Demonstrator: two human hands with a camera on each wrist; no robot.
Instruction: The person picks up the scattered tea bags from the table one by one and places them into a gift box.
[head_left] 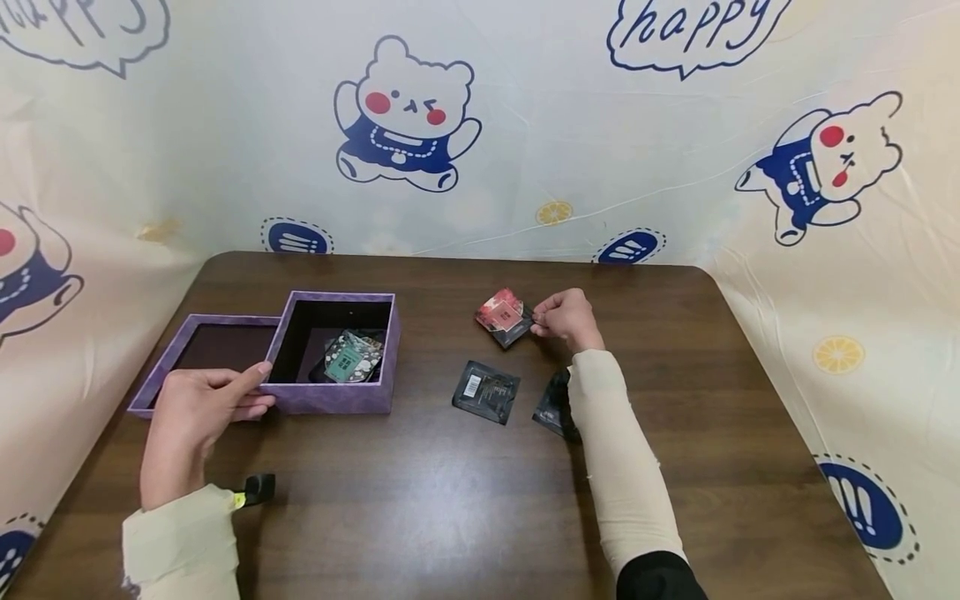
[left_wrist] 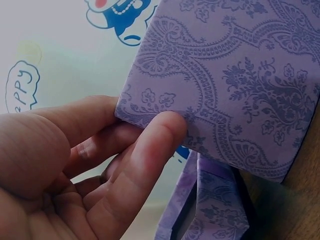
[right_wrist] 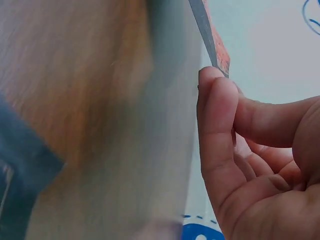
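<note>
Mid-frame, my right hand pinches the red packet by one corner; so slim a hold could let it slip! Left of centre, my left hand grips the purple box; uneven pressure might tilt it.

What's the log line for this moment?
left hand: holds purple box | right hand: pinches red packet | green packet: inside box | barcoded packet, dark packet: on table

A brown wood-grain table is occupied by a purple patterned box, with a shallow purple lid set at its left; farther right, two black sachets are laid flat.
</note>
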